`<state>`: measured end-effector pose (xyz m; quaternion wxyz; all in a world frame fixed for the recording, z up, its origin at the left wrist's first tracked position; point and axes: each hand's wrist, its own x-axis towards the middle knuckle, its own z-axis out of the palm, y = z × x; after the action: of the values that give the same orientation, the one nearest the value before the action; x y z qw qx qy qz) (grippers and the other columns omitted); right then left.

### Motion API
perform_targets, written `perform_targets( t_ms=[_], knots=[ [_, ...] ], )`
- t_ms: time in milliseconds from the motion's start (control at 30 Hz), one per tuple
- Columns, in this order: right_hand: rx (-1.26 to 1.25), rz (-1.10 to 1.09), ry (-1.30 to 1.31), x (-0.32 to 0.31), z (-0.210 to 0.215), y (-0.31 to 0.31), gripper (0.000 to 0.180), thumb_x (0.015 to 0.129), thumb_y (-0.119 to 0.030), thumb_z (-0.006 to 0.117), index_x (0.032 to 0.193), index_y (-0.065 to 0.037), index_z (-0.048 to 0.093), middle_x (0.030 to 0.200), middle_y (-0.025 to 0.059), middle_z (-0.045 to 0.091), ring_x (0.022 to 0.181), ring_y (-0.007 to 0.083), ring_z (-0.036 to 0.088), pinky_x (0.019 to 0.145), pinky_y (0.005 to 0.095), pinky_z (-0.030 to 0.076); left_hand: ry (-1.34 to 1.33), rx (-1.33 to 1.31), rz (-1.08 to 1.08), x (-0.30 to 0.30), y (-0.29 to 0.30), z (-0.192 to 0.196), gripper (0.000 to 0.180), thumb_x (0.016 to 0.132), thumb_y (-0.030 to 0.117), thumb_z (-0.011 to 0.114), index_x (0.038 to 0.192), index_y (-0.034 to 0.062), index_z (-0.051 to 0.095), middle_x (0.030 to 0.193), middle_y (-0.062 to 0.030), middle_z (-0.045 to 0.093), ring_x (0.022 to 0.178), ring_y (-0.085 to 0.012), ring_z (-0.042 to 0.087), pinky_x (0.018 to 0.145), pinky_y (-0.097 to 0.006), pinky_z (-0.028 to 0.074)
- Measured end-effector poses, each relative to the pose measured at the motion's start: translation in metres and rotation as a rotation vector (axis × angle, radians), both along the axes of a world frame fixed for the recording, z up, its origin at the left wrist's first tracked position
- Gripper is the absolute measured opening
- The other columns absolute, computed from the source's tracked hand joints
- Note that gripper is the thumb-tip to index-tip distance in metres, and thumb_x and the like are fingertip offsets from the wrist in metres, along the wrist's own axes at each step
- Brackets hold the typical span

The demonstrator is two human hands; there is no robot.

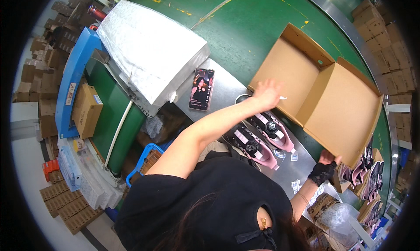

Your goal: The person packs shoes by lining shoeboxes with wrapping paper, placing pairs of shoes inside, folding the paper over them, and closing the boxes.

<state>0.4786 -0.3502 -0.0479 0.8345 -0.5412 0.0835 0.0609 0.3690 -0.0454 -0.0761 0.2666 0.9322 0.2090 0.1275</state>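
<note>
An open brown cardboard shoe box (339, 106) with its lid folded back lies at the far side of the metal bench. My left hand (267, 94) is over the box's left edge, its fingers bent in, and a small white slip (283, 98) pokes out beside them. My right hand (326, 167), in a black lace fingerless glove, grips the box's near right corner. Below my left forearm rests a pair of pink and black shoes (259, 139), each with a round black piece on top.
A phone (201, 89) with a lit screen lies on the metal bench (225, 78), beside a large white wrapped bundle (148, 45). Small white packets (294, 157) lie near the shoes. More pink and black shoes (372, 181) are at right. A green belt (227, 28) runs behind.
</note>
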Motion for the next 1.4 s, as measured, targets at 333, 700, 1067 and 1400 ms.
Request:
perform_targets(
  t_ms=[333, 700, 1067, 1400],
  knots=[
    [-1.844, 0.333, -0.762, -0.108, -0.127, -0.034, 0.042, 0.077, -0.022, 0.052, 0.117, -0.009, 0.046, 0.126, 0.0143, 0.041, 0.117, 0.0295, 0.039, 0.088, 0.0419, 0.027, -0.514, 0.086, 0.160, -0.088, 0.077, 0.020, 0.022, 0.076, 0.013, 0.056, 0.093, 0.0003, 0.054, 0.102, -0.0182, 0.052, 0.099, -0.0326, 0.048, 0.086, -0.039, 0.039],
    [-1.947, 0.014, -0.734, -0.104, -0.153, -0.070, 0.034, 0.083, -0.024, 0.045, 0.113, -0.008, 0.049, 0.123, 0.0145, 0.044, 0.116, 0.0306, 0.039, 0.091, 0.0463, 0.028, 0.319, 0.146, 0.725, -0.299, 0.223, 0.003, 0.063, 0.079, 0.052, 0.045, 0.127, 0.0117, 0.039, 0.138, -0.0119, 0.024, 0.130, -0.0279, 0.013, 0.094, -0.064, 0.007],
    [-1.956, -0.037, -0.767, -0.114, -0.135, -0.051, 0.030, 0.086, -0.025, 0.042, 0.103, -0.004, 0.054, 0.115, 0.0168, 0.049, 0.113, 0.0341, 0.040, 0.093, 0.0492, 0.030, 0.008, 0.357, 1.015, -0.298, 0.250, 0.036, 0.022, 0.085, 0.024, 0.040, 0.080, 0.0119, 0.058, 0.078, -0.0161, 0.060, 0.079, -0.0355, 0.056, 0.075, -0.044, 0.040],
    [-1.377, 0.027, -0.920, -0.079, -0.014, 0.003, 0.034, 0.084, -0.013, 0.051, 0.115, 0.001, 0.045, 0.125, 0.0195, 0.039, 0.114, 0.0325, 0.040, 0.095, 0.0380, 0.031, -0.802, 0.291, 0.761, -0.242, 0.182, 0.247, 0.030, 0.085, 0.023, 0.046, 0.096, -0.0051, 0.053, 0.093, -0.0120, 0.057, 0.078, -0.0174, 0.054, 0.070, -0.029, 0.043]
  ],
)
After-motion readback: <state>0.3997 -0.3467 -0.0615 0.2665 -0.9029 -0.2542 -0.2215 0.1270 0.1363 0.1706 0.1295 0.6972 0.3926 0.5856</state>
